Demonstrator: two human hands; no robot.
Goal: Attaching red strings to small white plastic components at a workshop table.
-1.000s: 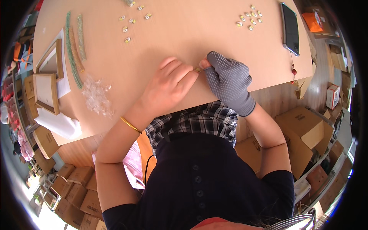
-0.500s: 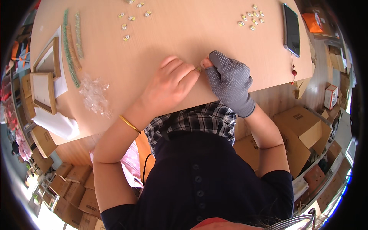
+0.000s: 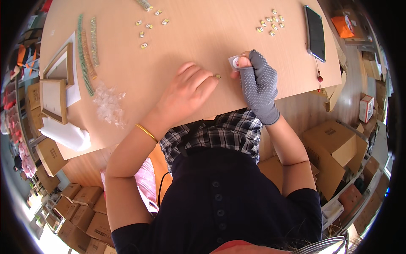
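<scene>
My left hand (image 3: pixel 188 91), bare with a gold bangle (image 3: pixel 146 133), is closed in a pinch just above the table. A small yellowish-green piece (image 3: pixel 218 76), perhaps a ring, pokes out from its fingertips. To the right, my right hand (image 3: pixel 259 82) wears a grey dotted glove that leaves the thumb tip bare. Between its thumb and fingers is a small clear plastic square with a round white label (image 3: pixel 235 62). The two hands are apart. Beyond them lie small yellow-and-white pieces in a left group (image 3: pixel 149 26) and a right group (image 3: pixel 270 24).
At the left are long green (image 3: pixel 84 55) and orange (image 3: pixel 88 55) ridged strips, clear plastic scraps (image 3: pixel 108 105), wooden frames (image 3: pixel 54 101) and white paper (image 3: pixel 65 134). A phone (image 3: pixel 315 34) with a beaded strap lies far right. Cardboard boxes (image 3: pixel 330 137) stand beyond the table edge.
My right hand has drawn away from my left, and the clear square with the white label now shows in it. The left hand keeps its pinch. The view has shifted slightly.
</scene>
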